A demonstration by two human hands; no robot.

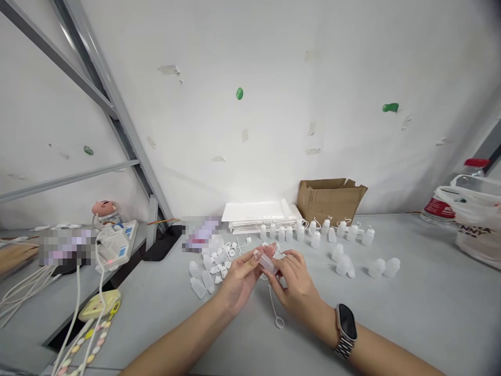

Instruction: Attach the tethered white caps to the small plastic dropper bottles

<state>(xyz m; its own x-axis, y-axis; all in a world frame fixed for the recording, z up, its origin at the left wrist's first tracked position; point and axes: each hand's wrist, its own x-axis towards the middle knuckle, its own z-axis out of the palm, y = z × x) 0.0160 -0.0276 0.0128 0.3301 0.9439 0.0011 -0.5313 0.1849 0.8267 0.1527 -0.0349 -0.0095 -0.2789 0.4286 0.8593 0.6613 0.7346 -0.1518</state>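
Observation:
A small translucent squeeze bottle (pixel 267 262) lies tilted between my two hands, above the grey table. The fingers of my left hand (pixel 243 274) are closed on its neck end, at the upper left. At the other end, my right hand (pixel 293 279) pinches the bottle's base. A white cap strap with a ring (pixel 278 321) hangs or lies just below the hands; whether it is joined to anything is hidden. Left of my hands is a loose heap of white caps (pixel 216 270) and bottles (pixel 198 288).
Several capped bottles (pixel 300 232) stand in a row before a paper stack (pixel 260 214) and a cardboard box (pixel 331 201). Uncapped bottles (pixel 376 268) stand at right. A plastic bag (pixel 479 230) and large bottle (pixel 438 206) are far right. Cables and a power strip (pixel 117 245) lie left.

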